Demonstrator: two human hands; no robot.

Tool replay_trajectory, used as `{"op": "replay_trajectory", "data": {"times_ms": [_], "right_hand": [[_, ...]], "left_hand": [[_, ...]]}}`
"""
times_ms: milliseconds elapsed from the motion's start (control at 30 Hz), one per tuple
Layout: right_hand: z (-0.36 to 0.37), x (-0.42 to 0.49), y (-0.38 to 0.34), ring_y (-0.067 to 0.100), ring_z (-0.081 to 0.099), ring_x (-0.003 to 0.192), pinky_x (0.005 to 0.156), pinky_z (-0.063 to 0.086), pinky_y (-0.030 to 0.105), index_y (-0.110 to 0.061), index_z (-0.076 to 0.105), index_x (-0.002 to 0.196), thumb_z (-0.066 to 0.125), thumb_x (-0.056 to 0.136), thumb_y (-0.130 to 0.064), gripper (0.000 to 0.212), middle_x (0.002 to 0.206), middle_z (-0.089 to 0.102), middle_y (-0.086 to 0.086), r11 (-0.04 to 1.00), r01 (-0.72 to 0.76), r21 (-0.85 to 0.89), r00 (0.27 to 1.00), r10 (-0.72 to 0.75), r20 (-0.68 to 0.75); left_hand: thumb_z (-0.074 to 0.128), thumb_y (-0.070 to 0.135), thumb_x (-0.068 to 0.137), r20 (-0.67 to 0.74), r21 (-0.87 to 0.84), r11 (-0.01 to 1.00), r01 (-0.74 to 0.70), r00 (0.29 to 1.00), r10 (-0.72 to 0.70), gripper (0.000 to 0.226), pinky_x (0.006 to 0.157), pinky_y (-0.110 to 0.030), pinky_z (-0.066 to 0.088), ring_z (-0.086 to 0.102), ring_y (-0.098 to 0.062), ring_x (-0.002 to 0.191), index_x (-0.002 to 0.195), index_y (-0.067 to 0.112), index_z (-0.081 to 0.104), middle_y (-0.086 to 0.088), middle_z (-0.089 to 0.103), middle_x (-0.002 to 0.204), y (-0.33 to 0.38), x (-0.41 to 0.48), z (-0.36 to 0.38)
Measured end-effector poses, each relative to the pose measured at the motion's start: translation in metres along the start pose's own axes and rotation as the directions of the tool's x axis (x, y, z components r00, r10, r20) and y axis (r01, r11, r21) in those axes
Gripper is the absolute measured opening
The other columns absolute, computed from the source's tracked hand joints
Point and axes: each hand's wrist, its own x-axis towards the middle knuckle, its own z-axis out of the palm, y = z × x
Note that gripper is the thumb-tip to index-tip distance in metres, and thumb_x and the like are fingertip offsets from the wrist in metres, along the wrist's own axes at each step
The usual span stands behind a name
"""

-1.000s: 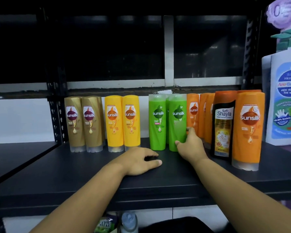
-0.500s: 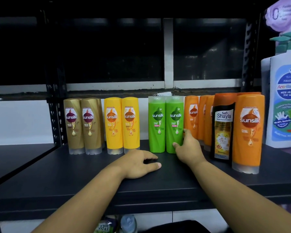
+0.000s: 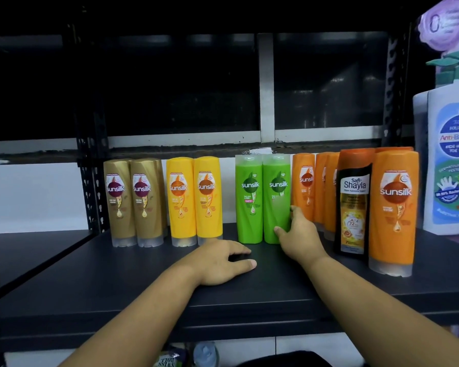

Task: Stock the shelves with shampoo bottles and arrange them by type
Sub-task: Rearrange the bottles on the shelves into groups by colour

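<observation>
While gold bottles [image 3: 133,202] and yellow bottles [image 3: 194,200] stand left of the green bottles [image 3: 249,202], the left hand [image 3: 220,263] lies flat on the shelf [image 3: 117,282] before them, fingers loosely together. The right hand [image 3: 300,234] clasps the right green bottle [image 3: 276,197] between thumb and curled fingers, orange bottles [image 3: 304,186] just beyond.

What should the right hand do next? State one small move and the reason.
Probably let the right hand release the right green bottle, already flush with the left green bottle, and go for the black Shayla bottle standing among the orange bottles.
</observation>
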Motion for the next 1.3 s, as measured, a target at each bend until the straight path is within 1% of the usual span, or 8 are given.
{"op": "replay_trajectory", "data": {"times_ms": [300,433,700,800,933,1033,1167,1300], "right_hand": [[-0.01,-0.011,-0.009,0.029,0.058,0.113,0.096,0.048,0.038,-0.012,0.051,0.131,0.072,0.086,-0.024,0.051,0.125,0.056,0.01,0.996,0.073,-0.052,0.986,-0.08,-0.145],[-0.031,-0.034,-0.011,0.015,0.06,0.1,0.088,0.049,0.03,-0.022,0.057,0.123,0.069,0.09,-0.033,0.036,0.107,0.062,-0.007,0.969,0.182,-0.169,0.983,-0.173,0.065],[-0.106,-0.087,0.016,0.008,0.063,0.107,0.093,0.052,0.028,-0.03,0.066,0.123,0.061,0.091,-0.043,0.035,0.118,0.07,-0.011,0.875,0.297,-0.382,0.927,-0.169,0.334],[-0.132,-0.101,0.025,0.005,0.061,0.109,0.094,0.051,0.024,-0.029,0.065,0.127,0.062,0.094,-0.04,0.034,0.121,0.068,-0.012,0.887,0.287,-0.363,0.939,-0.185,0.289],[-0.159,-0.11,0.033,-0.005,0.057,0.086,0.074,0.043,0.01,-0.033,0.064,0.118,0.065,0.094,-0.039,0.024,0.1,0.063,-0.022,0.925,0.24,-0.295,0.97,-0.214,0.118],[-0.173,-0.11,0.04,0.003,0.061,0.086,0.077,0.053,0.023,-0.034,0.063,0.113,0.068,0.091,-0.041,0.023,0.096,0.063,-0.018,0.952,0.195,-0.235,0.978,-0.206,-0.021],[-0.187,-0.102,0.049,0.01,0.059,0.104,0.086,0.057,0.034,-0.034,0.05,0.12,0.072,0.09,-0.04,0.038,0.119,0.053,-0.01,0.992,0.085,-0.097,0.98,-0.101,-0.174],[-0.191,-0.087,0.053,0.017,0.056,0.119,0.095,0.056,0.04,-0.035,0.033,0.135,0.074,0.09,-0.039,0.061,0.134,0.046,-0.006,0.99,-0.006,0.142,0.994,0.021,-0.11]], "left_hand": [[0.061,0.05,0.097,-0.13,0.051,0.998,-0.034,0.991,0.041,0.036,0.101,-0.032,0.049,0.059,-0.003,0.112,0.122,0.027,0.073,0.015,0.068,0.123,0.0,-0.007,-0.003],[0.06,0.05,0.096,-0.139,0.082,0.995,-0.049,0.989,0.06,0.035,0.098,-0.033,0.051,0.06,-0.003,0.11,0.12,0.029,0.073,0.015,0.07,0.12,0.003,-0.01,-0.007],[0.052,0.065,0.091,-0.132,0.163,0.986,-0.036,0.99,0.058,0.051,0.102,-0.029,0.047,0.057,-0.005,0.121,0.13,0.036,0.067,0.018,0.066,0.131,0.019,-0.013,-0.012],[0.056,0.066,0.092,-0.091,0.126,0.991,-0.048,0.994,0.06,0.047,0.102,-0.028,0.047,0.057,-0.004,0.122,0.132,0.042,0.064,0.02,0.064,0.132,0.043,-0.009,-0.008],[0.063,0.057,0.094,-0.066,0.011,0.992,-0.129,0.989,0.129,0.039,0.098,-0.024,0.052,0.063,0.002,0.108,0.128,0.038,0.068,0.019,0.07,0.119,0.088,-0.005,0.008],[0.063,0.052,0.096,-0.041,0.021,0.981,-0.194,0.98,0.194,0.036,0.099,-0.024,0.051,0.062,0.0,0.109,0.127,0.035,0.069,0.017,0.07,0.123,0.115,0.001,0.02],[0.064,0.051,0.095,-0.094,-0.051,0.978,-0.203,0.976,0.198,0.035,0.099,-0.026,0.051,0.063,-0.001,0.107,0.125,0.035,0.07,0.016,0.07,0.121,0.139,0.014,0.03],[0.069,0.042,0.095,-0.211,-0.251,0.954,-0.164,0.971,0.111,0.033,0.086,-0.019,0.052,0.064,-0.003,0.095,0.127,0.033,0.066,0.012,0.068,0.111,0.157,0.024,0.036]]}}
